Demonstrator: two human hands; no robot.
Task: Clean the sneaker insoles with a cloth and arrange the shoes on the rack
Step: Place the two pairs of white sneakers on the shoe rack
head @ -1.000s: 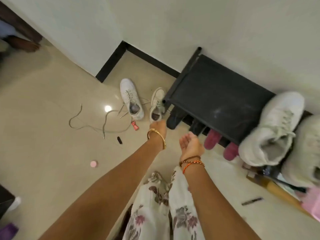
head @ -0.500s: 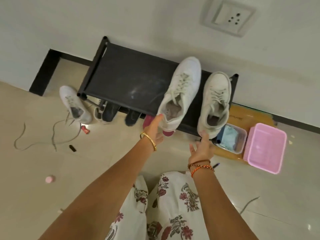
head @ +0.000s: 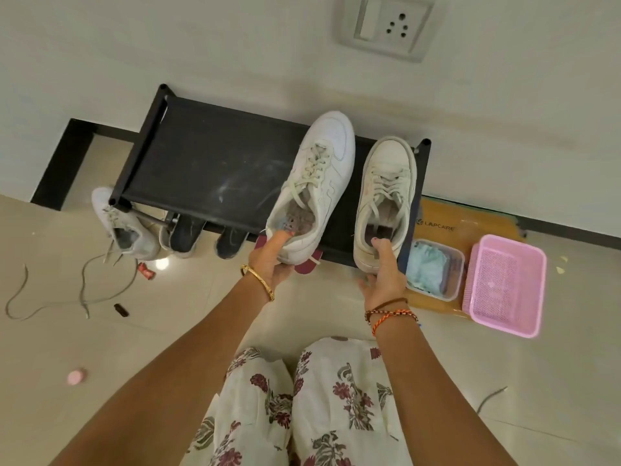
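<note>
Two white sneakers sit on the top shelf of the black rack, toes toward the wall, heels overhanging the front edge. Left hand grips the heel of the left sneaker, thumb inside the collar, fingers under the sole; this shoe lies angled, toe leaning right. Right hand holds the heel of the right sneaker, thumb hooked into the opening, remaining fingers partly spread below the heel. Progress, judged: this pair is placed or nearly so, needing only squaring up. A third white sneaker with loose laces is on the floor at the rack's left front corner, with part of another shoe beside it, so that pair is apparently left to do. Cannot tell whether any insoles have been wiped; a clear tub holding pale blue cloth rests on the floor just right of the rack, next to a pink basket. Room: left half of the top shelf is bare and dusty. Dark shoes and maroon ones occupy the lower tier. Right sneaker sits close to the rack's right end post; little margin there.
</note>
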